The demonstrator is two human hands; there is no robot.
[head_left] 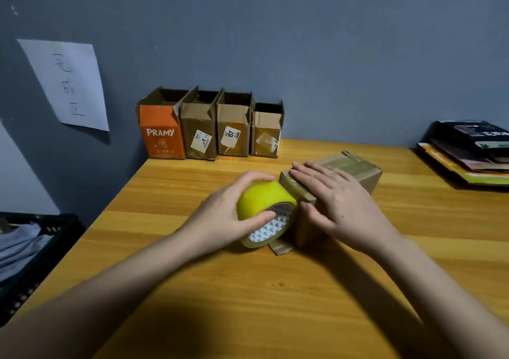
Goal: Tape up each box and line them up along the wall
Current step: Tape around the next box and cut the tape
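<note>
Four boxes (209, 127) already stand in a row against the wall (303, 55), their top flaps open toward me, while the one I'm working on — the small cardboard box (358, 176) — lies on its side mid-table (248, 289), well apart from that row. My right hand (341, 204) lies flat on it with fingers straight, pressing, I judge, to pin the flaps and smooth the strip down. My left hand (220, 212) curls round the yellow tape roll (265, 212), thumb on the core, holding it tight against the box's near end so the tape can run over the edge. The seam itself hides under my palm; I can't tell whether tape has stuck there, and the paper note (68, 85) on the wall is too faint to read
</note>
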